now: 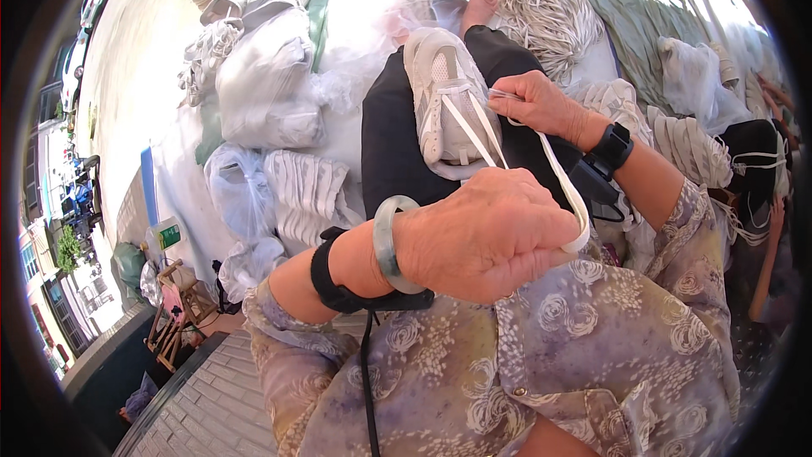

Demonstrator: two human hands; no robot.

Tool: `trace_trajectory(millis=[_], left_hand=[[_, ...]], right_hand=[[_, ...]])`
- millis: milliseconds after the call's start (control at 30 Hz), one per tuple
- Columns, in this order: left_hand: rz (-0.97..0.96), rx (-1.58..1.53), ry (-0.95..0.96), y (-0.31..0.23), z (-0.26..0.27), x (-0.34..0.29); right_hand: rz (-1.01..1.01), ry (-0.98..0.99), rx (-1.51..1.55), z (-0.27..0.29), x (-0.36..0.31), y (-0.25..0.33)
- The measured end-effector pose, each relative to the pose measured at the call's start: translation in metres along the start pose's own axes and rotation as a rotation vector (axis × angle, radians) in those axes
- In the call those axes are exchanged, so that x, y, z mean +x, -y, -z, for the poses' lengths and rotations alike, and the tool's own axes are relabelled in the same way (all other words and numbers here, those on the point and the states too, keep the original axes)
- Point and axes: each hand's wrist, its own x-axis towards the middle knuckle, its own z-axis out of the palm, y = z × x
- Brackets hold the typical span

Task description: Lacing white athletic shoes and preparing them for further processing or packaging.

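Note:
Across my black-trousered thighs lies a white and beige sneaker [430,118], its toe away from me; whether it has a sole I cannot tell. White shoelace [555,167] runs from the eyelets toward me. My left hand [491,233] is closed in a fist on the lace, nearer my body than the sneaker, with a pale bangle on its wrist. From that fist the lace curves up to my right hand [541,106]. Just right of the sneaker, the right thumb and fingers pinch the lace close to its tip.
A big heap of loose white laces [541,13] lies beyond my right knee. Stacked sneaker uppers stand on the right [689,148] and left [304,186], beside plastic-wrapped bundles [266,89]. Another person's arm [768,254] shows at far right. A small wooden chair [173,313] is at lower left.

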Motion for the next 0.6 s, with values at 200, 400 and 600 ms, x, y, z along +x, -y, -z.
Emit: trace_trajectory(millis=[200,400,600], left_hand=[[-0.020,0.055,0.060,-0.008,0.002,-0.001],[-0.111,0.117,0.014,-0.003,-0.010,0.000],[-0.012,0.286,0.037,-0.004,0.000,-0.014]], right_hand=[[0.389,-0.065,-0.555,-0.038,-0.027,-0.005],[0.315,-0.168,-0.497,-0.059,-0.001,0.011],[0.240,-0.080,-0.536,-0.034,-0.022,0.004]])
